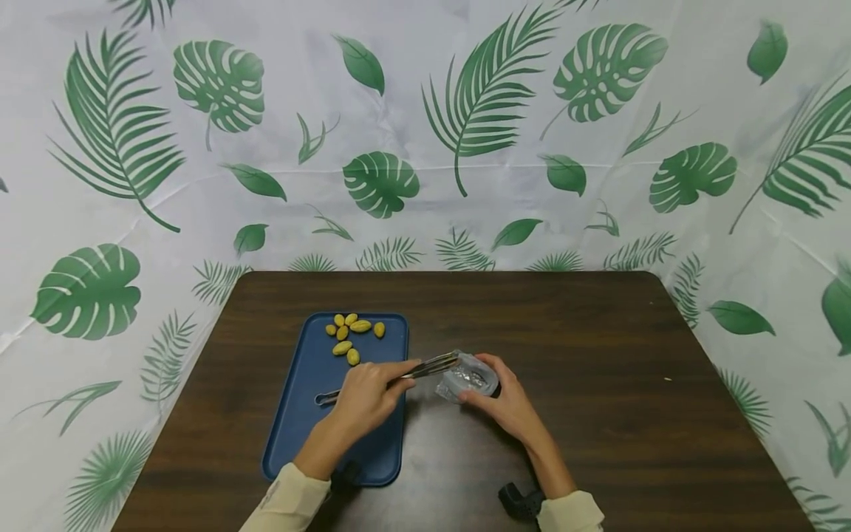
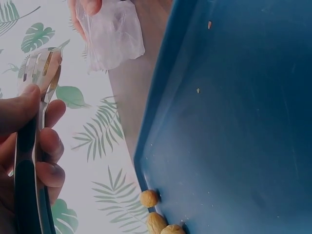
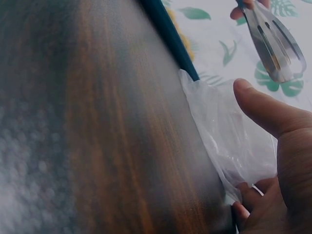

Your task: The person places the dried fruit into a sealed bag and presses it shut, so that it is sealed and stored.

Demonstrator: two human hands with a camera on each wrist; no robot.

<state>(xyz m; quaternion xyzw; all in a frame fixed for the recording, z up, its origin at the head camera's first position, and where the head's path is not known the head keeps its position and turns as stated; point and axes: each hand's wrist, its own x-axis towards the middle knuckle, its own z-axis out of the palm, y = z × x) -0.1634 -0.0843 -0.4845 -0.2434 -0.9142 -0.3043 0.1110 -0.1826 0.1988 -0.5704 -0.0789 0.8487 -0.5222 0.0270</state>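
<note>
My left hand (image 1: 362, 393) grips a pair of metal tongs (image 1: 435, 365), whose slotted ends point right. In the left wrist view the fingers wrap round the dark handles of the tongs (image 2: 27, 165). Just right of the tips, my right hand (image 1: 510, 405) holds a clear plastic bag (image 1: 465, 378) with its mouth spread, thumb apart from the other fingers. The bag (image 3: 234, 131) looks thin and crumpled in the right wrist view; its inside is hard to make out. Several yellow-tan oval pieces (image 1: 353, 357), like nuts in shells, lie on the blue tray (image 1: 295, 436).
The tray stands on the left half of a dark wooden table (image 1: 598, 428), below my left forearm. A black strap (image 1: 521, 502) is at my right wrist. Small crumbs (image 2: 198, 90) lie on the tray. Behind the table hangs a white leaf-print cloth (image 1: 412, 81).
</note>
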